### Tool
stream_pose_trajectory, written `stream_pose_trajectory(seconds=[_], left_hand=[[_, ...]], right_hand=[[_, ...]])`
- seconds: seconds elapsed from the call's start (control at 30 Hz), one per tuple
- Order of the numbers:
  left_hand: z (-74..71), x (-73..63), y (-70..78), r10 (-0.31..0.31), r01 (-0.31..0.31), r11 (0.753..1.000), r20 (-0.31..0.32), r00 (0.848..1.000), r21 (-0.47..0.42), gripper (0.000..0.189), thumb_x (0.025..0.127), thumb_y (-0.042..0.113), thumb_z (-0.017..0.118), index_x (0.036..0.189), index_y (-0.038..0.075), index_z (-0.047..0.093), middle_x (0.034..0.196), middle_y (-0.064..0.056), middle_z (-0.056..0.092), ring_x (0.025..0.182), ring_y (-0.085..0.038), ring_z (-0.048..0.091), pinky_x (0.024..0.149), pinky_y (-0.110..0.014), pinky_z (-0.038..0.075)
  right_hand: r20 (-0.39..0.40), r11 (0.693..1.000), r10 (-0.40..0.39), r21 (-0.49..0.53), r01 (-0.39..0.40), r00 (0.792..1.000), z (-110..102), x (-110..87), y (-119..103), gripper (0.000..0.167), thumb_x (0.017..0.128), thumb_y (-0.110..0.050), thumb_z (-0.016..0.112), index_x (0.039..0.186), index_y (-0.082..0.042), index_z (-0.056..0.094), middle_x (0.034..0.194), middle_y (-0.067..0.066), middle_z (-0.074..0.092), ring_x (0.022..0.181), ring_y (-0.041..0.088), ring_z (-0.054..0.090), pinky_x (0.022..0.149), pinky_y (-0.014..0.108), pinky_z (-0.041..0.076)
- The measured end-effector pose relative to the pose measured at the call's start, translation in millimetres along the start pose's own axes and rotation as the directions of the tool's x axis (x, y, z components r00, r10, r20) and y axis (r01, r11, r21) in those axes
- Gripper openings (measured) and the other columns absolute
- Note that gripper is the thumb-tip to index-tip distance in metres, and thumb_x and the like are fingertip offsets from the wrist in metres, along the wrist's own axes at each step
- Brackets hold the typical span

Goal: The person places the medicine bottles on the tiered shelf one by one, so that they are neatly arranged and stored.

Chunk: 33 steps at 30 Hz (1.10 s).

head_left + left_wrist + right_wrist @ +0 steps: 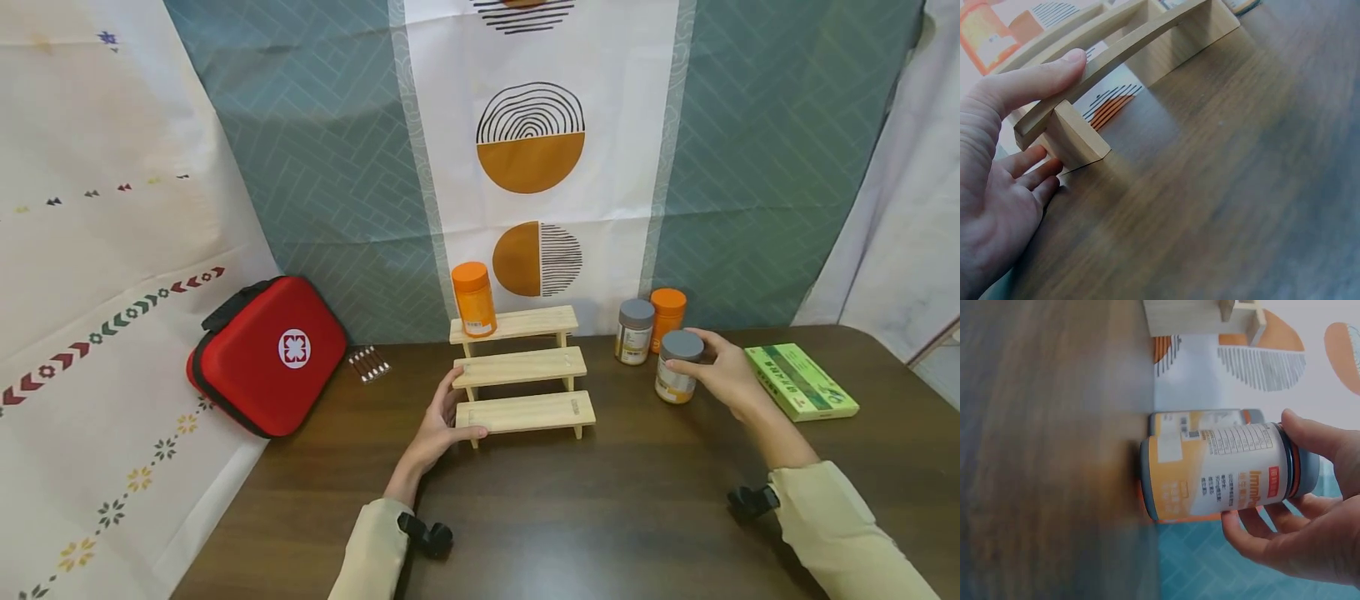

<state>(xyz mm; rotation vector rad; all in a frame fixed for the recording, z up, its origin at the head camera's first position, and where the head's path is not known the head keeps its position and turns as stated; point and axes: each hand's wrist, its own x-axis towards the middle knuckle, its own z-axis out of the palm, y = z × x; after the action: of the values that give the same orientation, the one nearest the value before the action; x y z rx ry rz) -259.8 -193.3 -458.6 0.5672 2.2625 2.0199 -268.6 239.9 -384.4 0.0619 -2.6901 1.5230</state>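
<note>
My left hand (435, 429) grips the left end of a three-step wooden display stand (525, 411); in the left wrist view its thumb lies along the lowest step and its fingers (1041, 172) are at the leg. An orange bottle (474, 300) stands on the top step. My right hand (723, 375) holds a grey-lidded supplement bottle (677, 367) near its lid, thumb on one side and fingers on the other. The right wrist view shows its orange and white label (1216, 469), with the base close to the table. Behind it are another grey-lidded bottle (634, 332) and an orange-lidded bottle (667, 317).
A red first-aid case (270, 358) leans against the cloth at the left, beside a small pack of cotton swabs (369, 364). On the right a green flat box (801, 381) lies on the brown table (570, 517). A patterned curtain (315, 167) hangs behind everything.
</note>
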Motion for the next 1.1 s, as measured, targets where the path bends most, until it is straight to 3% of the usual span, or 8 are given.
stream_pose_trajectory(seconds=[0.4,0.5,0.63,0.77,0.87,1.1], left_hand=[[-1.7,0.0,0.4,-0.007,0.007,1.0,0.007,1.0,-0.003,0.102,0.078,-0.001,0.078,0.155,0.027,0.017,0.152,-0.02,0.037,0.14,-0.039,0.037,0.113,-0.054,0.031],[-1.6,-0.8,-0.4,-0.017,0.017,1.0,0.016,1.0,-0.006,0.102,0.079,0.0,0.078,0.155,0.029,0.017,0.152,-0.02,0.036,0.142,-0.039,0.035,0.114,-0.056,0.029],[-0.6,-0.1,1.0,-0.02,0.02,1.0,0.019,1.0,-0.005,0.102,0.079,0.001,0.078,0.154,0.032,0.017,0.153,-0.018,0.035,0.143,-0.038,0.034,0.115,-0.058,0.027],[0.8,0.9,2.3,-0.014,0.014,1.0,0.006,1.0,-0.003,0.102,0.079,0.001,0.079,0.155,0.031,0.017,0.153,-0.018,0.036,0.142,-0.038,0.035,0.115,-0.057,0.028],[2.1,0.8,1.5,-0.012,0.012,1.0,0.004,1.0,-0.001,0.103,0.078,0.002,0.079,0.155,0.028,0.016,0.152,-0.02,0.036,0.14,-0.039,0.037,0.114,-0.055,0.03],[1.6,0.5,0.5,-0.014,0.014,1.0,0.002,1.0,-0.009,0.104,0.077,-0.001,0.078,0.155,0.028,0.016,0.151,-0.021,0.037,0.138,-0.04,0.039,0.112,-0.051,0.033]], right_hand=[[-0.042,0.996,-0.063,0.067,0.066,0.997,0.2,3.8,-39.5,0.083,0.091,-0.038,0.068,0.154,-0.006,0.026,0.15,0.028,0.036,0.137,0.047,0.036,0.105,0.063,0.036],[-0.054,0.994,-0.077,0.077,0.081,0.996,3.6,6.3,-50.1,0.08,0.09,-0.039,0.068,0.153,-0.01,0.029,0.148,0.024,0.041,0.134,0.042,0.042,0.096,0.05,0.047],[-0.048,0.992,-0.074,0.101,0.079,0.996,7.7,12.2,-69.8,0.08,0.089,-0.042,0.069,0.154,-0.016,0.03,0.146,0.02,0.044,0.131,0.036,0.047,0.084,0.035,0.052],[-0.03,0.99,-0.08,0.116,0.083,0.996,13.0,20.4,-92.9,0.081,0.089,-0.041,0.069,0.155,-0.017,0.028,0.15,0.021,0.039,0.135,0.039,0.042,0.095,0.045,0.049],[-0.026,0.984,-0.102,0.145,0.105,0.994,18.9,24.0,-109.5,0.081,0.089,-0.038,0.07,0.155,-0.016,0.028,0.153,0.02,0.036,0.141,0.04,0.035,0.106,0.057,0.038],[0.012,0.97,-0.157,0.189,0.152,0.988,42.9,39.1,-144.3,0.078,0.088,-0.034,0.071,0.153,-0.016,0.032,0.152,0.016,0.038,0.141,0.035,0.036,0.11,0.057,0.035]])
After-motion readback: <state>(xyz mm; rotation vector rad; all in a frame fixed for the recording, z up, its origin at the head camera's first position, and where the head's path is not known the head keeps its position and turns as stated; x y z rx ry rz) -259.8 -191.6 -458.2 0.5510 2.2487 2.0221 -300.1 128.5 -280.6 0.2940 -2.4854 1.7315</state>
